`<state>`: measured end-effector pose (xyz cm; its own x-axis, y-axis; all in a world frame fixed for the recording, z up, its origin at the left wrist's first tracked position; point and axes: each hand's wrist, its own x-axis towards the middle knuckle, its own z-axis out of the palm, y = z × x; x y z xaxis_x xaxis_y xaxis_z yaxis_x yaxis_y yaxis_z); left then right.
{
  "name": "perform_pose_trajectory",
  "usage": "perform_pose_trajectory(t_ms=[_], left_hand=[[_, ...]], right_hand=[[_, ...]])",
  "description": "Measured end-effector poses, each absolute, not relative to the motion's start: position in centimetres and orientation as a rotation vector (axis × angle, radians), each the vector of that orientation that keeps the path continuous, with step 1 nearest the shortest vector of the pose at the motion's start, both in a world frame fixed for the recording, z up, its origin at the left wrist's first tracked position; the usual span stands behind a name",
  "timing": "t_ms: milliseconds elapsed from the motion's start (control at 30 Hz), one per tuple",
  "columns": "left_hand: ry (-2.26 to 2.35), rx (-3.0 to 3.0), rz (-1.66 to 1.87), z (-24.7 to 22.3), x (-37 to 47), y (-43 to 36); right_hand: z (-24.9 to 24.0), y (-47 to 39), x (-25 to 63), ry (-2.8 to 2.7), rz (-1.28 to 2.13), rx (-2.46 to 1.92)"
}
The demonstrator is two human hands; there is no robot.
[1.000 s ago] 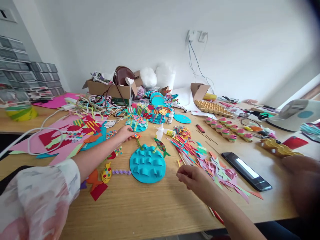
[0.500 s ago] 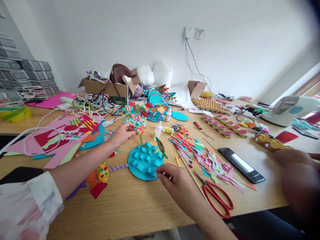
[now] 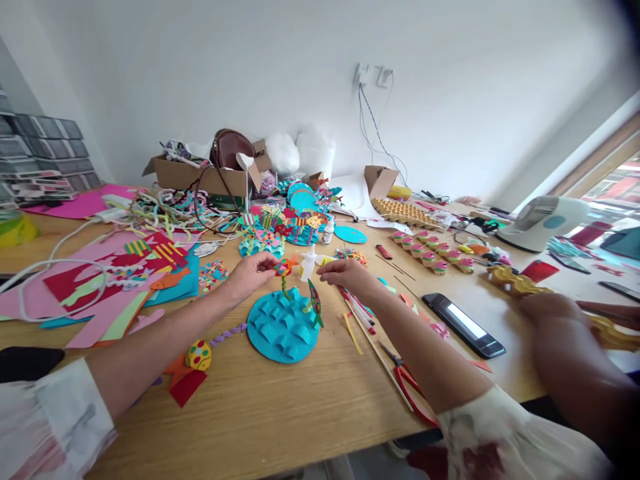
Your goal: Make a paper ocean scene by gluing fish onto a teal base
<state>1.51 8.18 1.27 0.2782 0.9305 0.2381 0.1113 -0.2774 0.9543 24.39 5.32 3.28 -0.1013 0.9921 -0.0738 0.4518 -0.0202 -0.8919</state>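
A round blue paper base [image 3: 283, 343] with raised curled strips lies on the wooden table. From it rises a green twisted stem topped by a small orange and red paper fish [image 3: 285, 267]. My left hand [image 3: 254, 272] pinches that fish at its left side. A green paper fish [image 3: 315, 303] stands at the base's right edge. My right hand [image 3: 345, 273] hovers just right of the glue bottle [image 3: 308, 263], thumb and fingers close together; whether anything is between them is too small to tell. A yellow dotted fish [image 3: 199, 355] on a purple twisted stem lies left of the base.
Red-handled scissors [image 3: 410, 387], a wooden stick and a phone [image 3: 464, 325] lie at the right. Coloured paper sheets [image 3: 75, 273] cover the left. Egg-carton pieces [image 3: 433, 253] stand further back. Another person's arm [image 3: 570, 353] reaches in from the right.
My right hand has moved forward, from the base's right edge to beside the glue bottle. My left hand stays at the orange fish. The view has shifted slightly right.
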Motion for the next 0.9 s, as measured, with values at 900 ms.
perform_pose_trajectory(t_ms=[900], left_hand=[[0.942,2.489,0.331,-1.3,-0.3,7.5]], right_hand=[[-1.8,9.7,21.7,-2.12,1.09,-1.366]])
